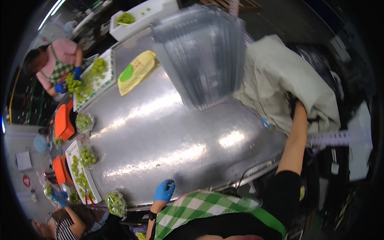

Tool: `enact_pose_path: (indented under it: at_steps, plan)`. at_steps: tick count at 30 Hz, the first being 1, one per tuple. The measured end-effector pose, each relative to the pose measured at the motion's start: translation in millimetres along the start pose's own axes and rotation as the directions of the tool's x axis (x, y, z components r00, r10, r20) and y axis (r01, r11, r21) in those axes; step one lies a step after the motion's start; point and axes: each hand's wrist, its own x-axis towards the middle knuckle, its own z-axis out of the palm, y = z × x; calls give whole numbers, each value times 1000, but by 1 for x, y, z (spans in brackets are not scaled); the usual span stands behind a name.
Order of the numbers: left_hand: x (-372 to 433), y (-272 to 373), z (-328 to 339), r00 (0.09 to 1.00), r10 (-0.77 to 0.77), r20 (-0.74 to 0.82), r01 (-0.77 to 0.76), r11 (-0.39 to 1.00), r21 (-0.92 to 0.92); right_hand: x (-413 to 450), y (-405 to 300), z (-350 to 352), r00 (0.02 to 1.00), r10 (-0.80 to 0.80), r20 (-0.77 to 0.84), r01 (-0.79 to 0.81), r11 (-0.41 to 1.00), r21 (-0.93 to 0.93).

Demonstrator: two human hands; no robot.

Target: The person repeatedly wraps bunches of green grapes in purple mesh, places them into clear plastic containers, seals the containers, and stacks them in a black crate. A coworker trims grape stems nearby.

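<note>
My left hand (pixel 163 190), in a blue glove, is at the near edge of a metal table (pixel 156 135). Its fingers curl loosely, and no object shows in them. On the right, my arm reaches into the folds of a large pale grey cloth or sack (pixel 270 66). A dark covering shows on my right hand (pixel 292 103), whose fingers are hidden in the fabric. Beside the cloth, a tall stack of clear plastic trays (pixel 204 57) stands on the table's far right part. Farther left lies a yellow printed bag (pixel 136 72).
Bagged green grapes (pixel 115 204) rest at the near left edge. White trays with loose grapes (pixel 95 192) and orange scales (pixel 64 121) line the left side. Two people work there, one with gloved hands (pixel 61 87) on grapes. A white foam box (pixel 120 31) stands at the far end.
</note>
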Motion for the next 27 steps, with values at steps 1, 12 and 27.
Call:
enact_pose_path:
  at_steps: [1, 12, 27]
  plan:
    - [-1, 2, 0, 992, -125, 5, 125, 992, 33, 3, 2, 7, 1000, -13, 22, 13, 1000, -14]
    - [10, 9, 7, 956, -275, 98, 261, 956, 136, 48, 26, 24, 997, -77, 20, 78, 996, -33]
    - [74, 25, 24, 961, -263, 88, 211, 901, 379, 38, 29, 34, 994, -100, 54, 99, 995, 11]
